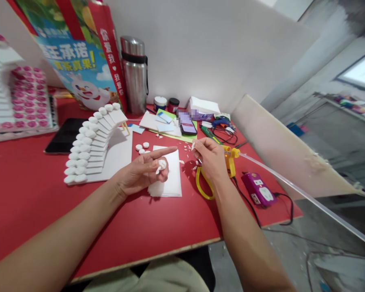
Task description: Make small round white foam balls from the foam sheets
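My left hand (146,168) hovers over a white foam sheet (169,178) on the red table (33,190). Its index finger points right while the other fingers curl around a small white foam piece (162,164). My right hand (211,158) is closed in a pinch on a tiny white foam scrap (193,145). It is held above a pair of yellow-handled scissors (202,184) and a yellow glue gun (231,159). A white foam staircase model (93,146) with rounded foam pieces along its edge stands to the left. A few loose foam discs (142,147) lie beside it.
A steel flask (135,75), a printed bag (76,52), small jars (166,103), a phone (187,123), a black tablet (63,136) and cables (223,134) crowd the back. A purple device (258,190) lies at the right. A long clear glue stick (304,196) pokes past the edge.
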Motion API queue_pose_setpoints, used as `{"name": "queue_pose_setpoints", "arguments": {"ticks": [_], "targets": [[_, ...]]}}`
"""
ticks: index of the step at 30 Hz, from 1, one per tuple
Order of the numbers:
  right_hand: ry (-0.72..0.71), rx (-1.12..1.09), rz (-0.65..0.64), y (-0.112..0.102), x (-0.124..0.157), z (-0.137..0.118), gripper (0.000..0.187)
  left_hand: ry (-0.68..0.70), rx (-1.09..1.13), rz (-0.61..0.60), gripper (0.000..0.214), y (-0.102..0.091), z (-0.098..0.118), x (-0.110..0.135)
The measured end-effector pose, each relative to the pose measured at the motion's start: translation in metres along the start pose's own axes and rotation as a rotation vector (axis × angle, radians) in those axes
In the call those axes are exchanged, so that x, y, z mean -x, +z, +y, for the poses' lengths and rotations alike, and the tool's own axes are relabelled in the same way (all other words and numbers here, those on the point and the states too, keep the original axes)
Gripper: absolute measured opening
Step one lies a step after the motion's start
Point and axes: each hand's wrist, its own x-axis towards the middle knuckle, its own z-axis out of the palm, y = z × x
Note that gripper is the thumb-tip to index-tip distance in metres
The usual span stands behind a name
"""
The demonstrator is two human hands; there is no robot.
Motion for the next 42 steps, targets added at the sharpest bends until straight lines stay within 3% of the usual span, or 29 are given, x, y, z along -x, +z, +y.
{"name": "queue_pose_setpoints", "arguments": {"ticks": [8,11,15,17,19,23,25,32,38,40,42], "targets": [[0.031,0.133,0.026,-0.001,0.000,0.000,0.021,0.008,-0.001,-0.006,0.067,0.001,0.000,0.000],[-0.005,0.232,-0.006,-0.004,-0.001,0.003,0.017,0.000,0.003,-0.016,0.067,0.001,0.000,0.000],[-0.106,0.447,0.064,-0.005,0.000,0.004,0.007,0.000,-0.001,-0.010,0.066,0.002,0.000,0.000],[-0.124,0.430,0.071,-0.004,0.001,0.001,0.010,-0.003,-0.003,-0.009,0.067,0.001,-0.001,-0.001],[-0.086,0.298,-0.003,0.000,0.004,-0.002,0.015,-0.010,0.000,-0.013,0.066,0.000,-0.002,-0.001],[0.052,0.025,-0.269,0.012,0.012,-0.007,0.022,-0.028,0.000,-0.023,0.060,0.000,-0.003,-0.002],[0.089,-0.017,-0.315,0.017,0.016,-0.007,0.021,-0.030,-0.015,-0.027,0.057,0.001,-0.004,-0.002],[0.162,-0.068,-0.220,0.028,0.019,-0.001,0.038,-0.029,-0.052,-0.003,0.052,0.006,-0.007,-0.002],[0.078,0.185,-0.134,0.030,0.022,-0.003,0.049,-0.052,-0.092,-0.035,0.048,0.007,-0.010,-0.004],[-0.010,0.259,-0.077,0.028,0.022,-0.006,0.038,-0.039,-0.124,-0.041,0.047,0.007,-0.010,-0.004],[-0.097,0.250,-0.035,0.026,0.020,-0.008,0.012,-0.007,-0.158,-0.020,0.042,0.006,-0.009,-0.004]]}}
